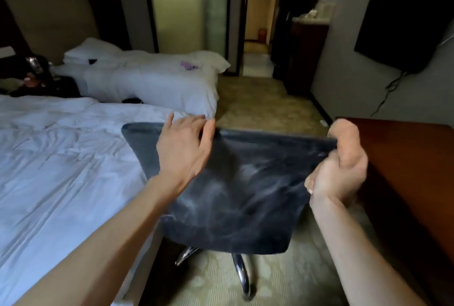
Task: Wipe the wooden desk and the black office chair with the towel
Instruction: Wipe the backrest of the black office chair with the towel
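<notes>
- The black office chair [233, 183] stands mid-floor with its backrest facing the person. Pale dusty streaks show across the backrest.
- One towel [344, 133], peach-coloured and bunched up, is pressed against the chair's top right corner.
- The right hand [336, 178] is clenched around the towel, fingers curled tight.
- The left hand [183, 148] lies on the chair's top edge left of centre, fingers fairly straight and released, seemingly steadying the backrest.
- Step in hand, as I judge it: wiping the chair, starting at its upper rim. Whether the desk is already done cannot be told.
- The next move likely calls for drawing the towel along the top edge and down over the streaks while the left hand holds the chair so it does not swivel or roll.
- Count: one chair, one towel, two hands.
- One wooden desk [405, 158] stands just right of the chair.
- Two white beds lie left of the chair, the near bed [61, 170] just beside it and the far bed [152, 79] beyond.
- One dark wall screen [405, 23] hangs above the desk side.
</notes>
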The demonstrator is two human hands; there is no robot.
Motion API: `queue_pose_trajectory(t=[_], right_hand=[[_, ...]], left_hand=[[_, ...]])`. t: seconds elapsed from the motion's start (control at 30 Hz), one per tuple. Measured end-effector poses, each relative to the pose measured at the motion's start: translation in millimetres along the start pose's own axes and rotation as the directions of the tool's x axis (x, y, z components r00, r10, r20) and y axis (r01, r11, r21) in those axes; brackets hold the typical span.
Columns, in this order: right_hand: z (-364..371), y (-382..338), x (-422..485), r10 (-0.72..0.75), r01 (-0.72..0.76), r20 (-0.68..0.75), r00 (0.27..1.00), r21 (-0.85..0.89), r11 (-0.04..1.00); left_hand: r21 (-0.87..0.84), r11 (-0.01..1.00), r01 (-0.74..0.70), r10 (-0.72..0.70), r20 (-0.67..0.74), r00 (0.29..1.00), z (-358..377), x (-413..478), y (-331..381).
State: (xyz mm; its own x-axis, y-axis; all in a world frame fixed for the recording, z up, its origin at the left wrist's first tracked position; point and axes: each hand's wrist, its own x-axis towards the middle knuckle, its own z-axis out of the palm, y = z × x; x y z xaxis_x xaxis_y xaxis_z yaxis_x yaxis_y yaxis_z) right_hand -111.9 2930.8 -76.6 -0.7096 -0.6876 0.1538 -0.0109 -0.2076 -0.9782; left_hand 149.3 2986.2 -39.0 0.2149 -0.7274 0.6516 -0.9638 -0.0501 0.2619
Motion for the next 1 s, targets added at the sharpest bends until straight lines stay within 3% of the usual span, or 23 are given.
queue_pose_trajectory(t=[0.13,0.37,0.47,0.6,0.7,0.8,0.9,1.0], right_hand=[[-1.5,36.7,5.4,-0.136,0.137,-0.009,0.991,0.079,0.987],[7.1,82.5,11.1,-0.442,0.44,0.04,0.896,0.057,0.896],[0.2,82.9,12.9,-0.455,0.453,0.071,0.888,0.04,0.891],[-10.4,65.5,11.3,-0.418,0.432,0.143,0.897,-0.084,0.898],[-5.7,47.2,6.5,-0.411,0.433,0.143,0.901,-0.215,0.875],[10.7,41.1,-13.1,-0.394,0.408,0.114,0.912,-0.175,0.896],[41.5,40.8,-44.3,-0.419,0.418,0.016,0.908,-0.126,0.9],[80.4,43.1,-86.5,-0.519,0.512,-0.051,0.853,-0.111,0.852]], left_hand=[[-0.026,0.995,-0.1,0.094,-0.172,0.981,11.7,-19.2,3.7],[-0.015,0.978,-0.208,0.193,-0.311,0.931,32.2,-31.3,7.4],[-0.022,0.966,-0.257,0.239,-0.299,0.924,30.0,-31.7,4.3],[-0.06,0.942,-0.33,0.321,-0.125,0.939,16.5,-25.9,-7.7],[-0.039,0.964,-0.263,0.262,-0.034,0.965,-3.6,-23.5,-23.6],[-0.08,0.996,-0.046,0.04,-0.069,0.997,-14.4,-22.5,-66.6],[-0.415,0.889,0.193,-0.195,0.039,0.98,-15.7,-27.4,-116.7],[-0.539,0.804,0.25,-0.238,0.094,0.967,-16.0,-26.9,-127.0]])
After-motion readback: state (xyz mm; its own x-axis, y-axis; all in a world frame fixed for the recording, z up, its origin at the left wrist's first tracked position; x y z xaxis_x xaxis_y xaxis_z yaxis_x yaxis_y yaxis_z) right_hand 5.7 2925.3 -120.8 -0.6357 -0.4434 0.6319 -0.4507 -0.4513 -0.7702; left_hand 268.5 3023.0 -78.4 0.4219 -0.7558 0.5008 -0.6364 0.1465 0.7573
